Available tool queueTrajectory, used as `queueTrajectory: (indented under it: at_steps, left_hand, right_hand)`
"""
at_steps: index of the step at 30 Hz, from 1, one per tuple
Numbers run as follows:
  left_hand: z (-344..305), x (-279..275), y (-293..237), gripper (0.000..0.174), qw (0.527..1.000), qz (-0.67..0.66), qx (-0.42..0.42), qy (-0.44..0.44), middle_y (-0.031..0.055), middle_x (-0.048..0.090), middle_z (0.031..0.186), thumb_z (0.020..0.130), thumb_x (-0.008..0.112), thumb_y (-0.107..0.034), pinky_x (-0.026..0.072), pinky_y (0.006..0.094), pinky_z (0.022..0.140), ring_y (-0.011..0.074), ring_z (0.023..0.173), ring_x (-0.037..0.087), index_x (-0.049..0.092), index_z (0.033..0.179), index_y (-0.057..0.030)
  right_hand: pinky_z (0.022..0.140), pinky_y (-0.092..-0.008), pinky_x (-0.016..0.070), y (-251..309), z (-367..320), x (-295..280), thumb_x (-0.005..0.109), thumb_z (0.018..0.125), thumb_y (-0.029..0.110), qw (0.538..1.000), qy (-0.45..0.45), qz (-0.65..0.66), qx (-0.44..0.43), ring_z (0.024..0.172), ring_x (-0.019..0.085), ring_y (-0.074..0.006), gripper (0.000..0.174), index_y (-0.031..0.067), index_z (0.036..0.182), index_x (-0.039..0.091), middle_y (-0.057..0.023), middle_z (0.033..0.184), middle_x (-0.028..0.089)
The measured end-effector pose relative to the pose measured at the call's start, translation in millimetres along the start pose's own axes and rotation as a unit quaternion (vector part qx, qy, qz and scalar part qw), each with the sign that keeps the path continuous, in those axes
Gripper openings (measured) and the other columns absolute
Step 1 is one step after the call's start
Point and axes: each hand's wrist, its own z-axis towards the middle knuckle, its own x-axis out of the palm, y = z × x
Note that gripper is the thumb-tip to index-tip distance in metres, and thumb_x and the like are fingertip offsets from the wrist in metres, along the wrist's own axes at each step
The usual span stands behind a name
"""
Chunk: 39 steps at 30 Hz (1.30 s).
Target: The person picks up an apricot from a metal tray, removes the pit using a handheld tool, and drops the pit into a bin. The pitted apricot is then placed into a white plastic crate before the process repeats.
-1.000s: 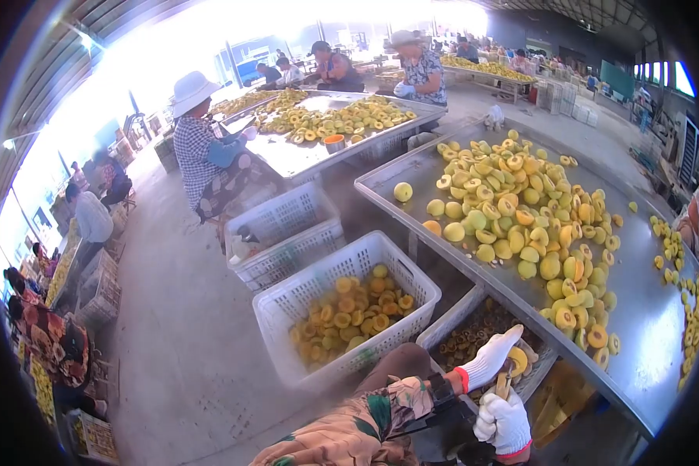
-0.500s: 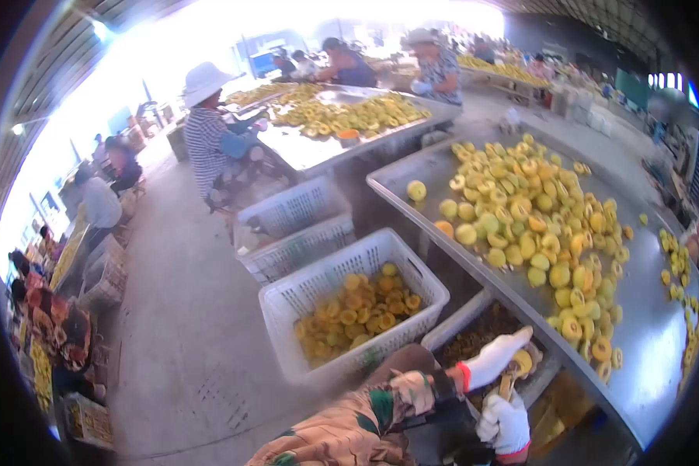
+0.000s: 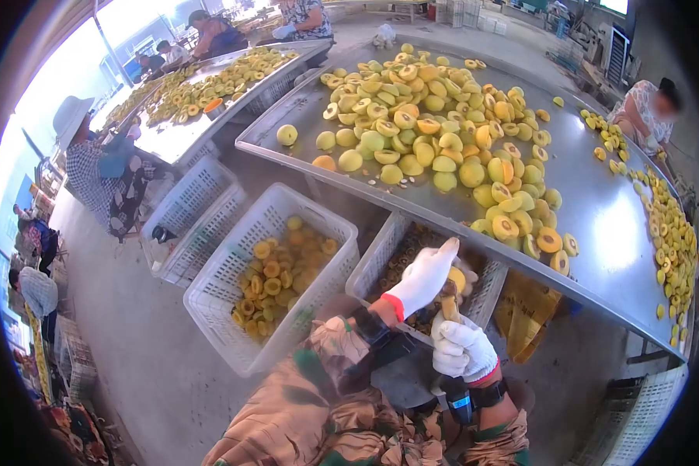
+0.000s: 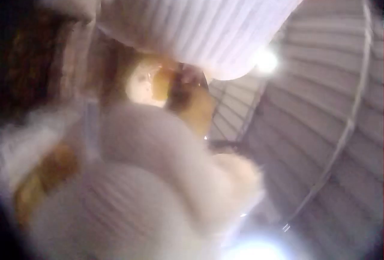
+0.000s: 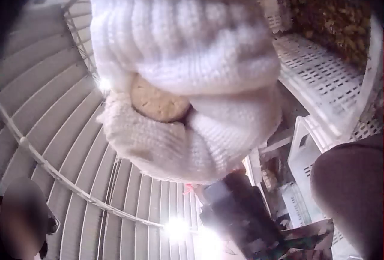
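Observation:
In the head view my left hand (image 3: 423, 281), in a white knit glove with a red cuff, holds a yellow peach half (image 3: 458, 278) over a crate. Just below it my gloved right hand (image 3: 464, 349) grips a short wooden-handled tool (image 3: 450, 304), whose far end meets the fruit. The round butt of the handle (image 5: 157, 101) pokes out between curled fingers in the right wrist view. Blurred gloves fill much of the left wrist view, with the pale fruit (image 4: 144, 86) between them. The tool's working tip is hidden.
Beneath my hands, a grey crate (image 3: 369, 272) holds brown scraps. A white crate (image 3: 213, 291) of peach halves stands to its left. Beyond is a metal table (image 3: 435, 210) heaped with peaches, its edge close to my left hand. People sit at other tables.
The head view has swung right and down, so the scene shifts left and a person appears at the table's right. Both hands keep hold of the peach half and the tool.

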Motion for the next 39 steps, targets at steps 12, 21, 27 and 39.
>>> queueTrajectory:
  at_steps: [12,21,27,39]
  left_hand:
    - [-34.7,-147.2,-24.9,0.040,0.602,0.693,0.068,-0.390,0.0127,0.065,0.100,0.085,0.063,-0.038,0.0497,0.0437,0.078,0.0306,0.094,0.063,0.064,0.117,-0.0149]
    - [180.9,-45.8,-142.0,0.061,0.700,0.657,0.222,-0.169,0.0177,0.051,0.130,0.082,0.065,-0.043,0.0418,0.0461,0.099,0.0353,0.121,0.050,0.047,0.135,-0.0198]
    - [193.7,-56.7,-118.6,0.057,0.740,0.643,0.185,-0.071,0.0164,0.053,0.128,0.082,0.065,-0.041,0.0424,0.0431,0.098,0.0356,0.115,0.054,0.050,0.133,-0.0187]
    - [48.5,-57.0,-28.7,0.054,0.877,-0.447,0.066,0.162,0.0164,0.055,0.125,0.100,0.045,-0.043,0.0458,0.0513,0.100,0.0376,0.115,0.056,0.043,0.133,-0.0008]
  right_hand:
    - [0.041,-0.0266,0.0383,34.4,13.5,-31.3,0.060,0.090,0.018,0.856,-0.289,-0.423,0.076,0.043,0.047,-0.0115,0.017,0.0060,0.092,0.049,-0.0013,0.059,0.049]
    - [0.042,-0.0267,0.0387,55.4,0.6,-26.8,0.061,0.091,0.011,0.901,-0.249,-0.354,-0.025,0.043,0.049,-0.0127,0.013,0.0041,0.090,0.050,-0.0026,0.058,0.052]
    - [0.044,-0.0264,0.0411,64.1,-3.8,-4.0,0.062,0.087,0.010,0.902,-0.276,-0.330,-0.043,0.044,0.050,-0.0141,0.013,0.0021,0.089,0.052,-0.0046,0.059,0.053]
    - [0.042,-0.0253,0.0392,48.0,20.7,27.2,0.061,0.089,0.013,0.914,-0.235,-0.288,-0.161,0.045,0.049,-0.0110,0.013,0.0058,0.092,0.050,-0.0024,0.061,0.054]
